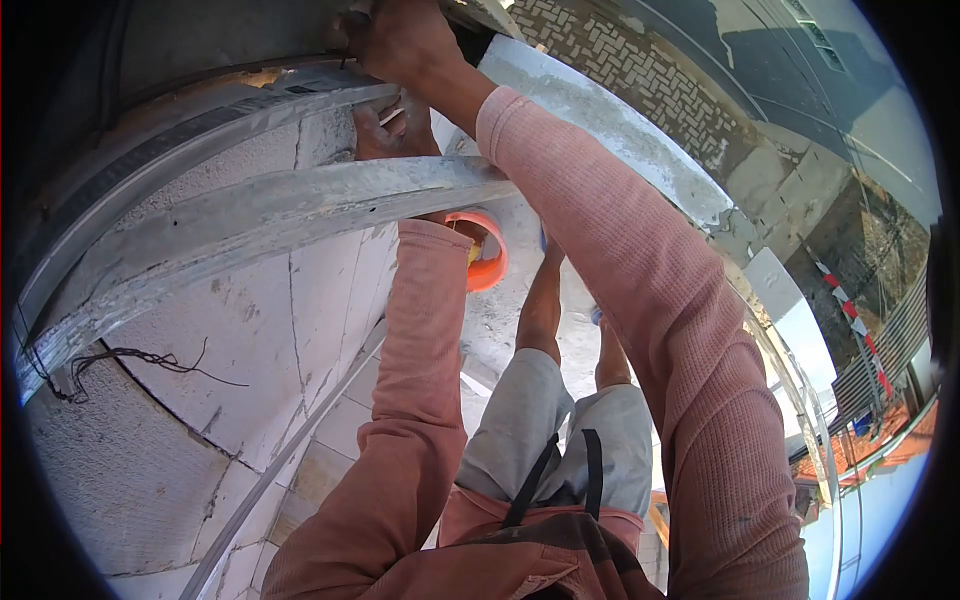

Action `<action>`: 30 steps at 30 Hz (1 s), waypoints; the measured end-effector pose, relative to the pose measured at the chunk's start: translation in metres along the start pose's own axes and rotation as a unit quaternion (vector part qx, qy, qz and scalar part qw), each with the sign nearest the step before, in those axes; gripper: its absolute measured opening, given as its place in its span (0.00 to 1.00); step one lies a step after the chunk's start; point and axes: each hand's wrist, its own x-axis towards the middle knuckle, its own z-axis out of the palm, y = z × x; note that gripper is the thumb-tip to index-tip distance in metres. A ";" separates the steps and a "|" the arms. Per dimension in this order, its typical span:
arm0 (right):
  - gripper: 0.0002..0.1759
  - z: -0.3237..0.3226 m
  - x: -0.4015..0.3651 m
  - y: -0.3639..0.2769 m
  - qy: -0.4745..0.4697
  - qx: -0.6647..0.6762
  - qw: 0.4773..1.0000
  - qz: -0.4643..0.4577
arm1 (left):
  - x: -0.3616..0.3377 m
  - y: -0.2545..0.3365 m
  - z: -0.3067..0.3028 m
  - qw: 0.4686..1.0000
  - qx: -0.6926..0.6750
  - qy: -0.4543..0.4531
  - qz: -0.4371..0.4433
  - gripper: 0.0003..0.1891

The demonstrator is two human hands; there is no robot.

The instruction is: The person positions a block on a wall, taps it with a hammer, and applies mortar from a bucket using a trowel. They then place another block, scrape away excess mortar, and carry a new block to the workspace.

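At the top, my right hand (408, 42) is closed beside the dark panel, its fingers curled round a small dark item whose kind I cannot tell. Just below it, my left hand (392, 128) has its fingers bent at the end of the upper metal channel (235, 125), gripping it. A second grey metal beam (270, 208), smeared with mortar, crosses in front of my left wrist and hides part of it. The dark panel (210, 40) lies above the channel. Pale block wall (240, 310) shows below both lengths of metal.
An orange bucket (490, 262) stands beyond my left forearm, near my feet. Twisted tie wire (150, 358) sticks out from the beam's left end. A mortar-topped ledge (620, 120) runs along the right, with paving (640, 75) far below. Red-and-white striped tape (850, 318) hangs farther right.
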 end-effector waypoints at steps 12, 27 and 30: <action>0.18 0.032 0.037 0.039 -0.044 -0.389 0.896 -0.212 | -0.002 0.038 0.008 0.993 0.105 0.028 -0.046 0.21; 0.25 0.011 0.050 -0.004 -0.114 -0.085 0.990 -0.014 | 0.002 0.026 0.009 0.990 0.132 0.044 -0.035 0.21; 0.21 0.026 0.075 0.002 -0.163 -0.186 0.967 -0.065 | 0.001 0.027 0.009 0.994 0.083 0.038 -0.057 0.21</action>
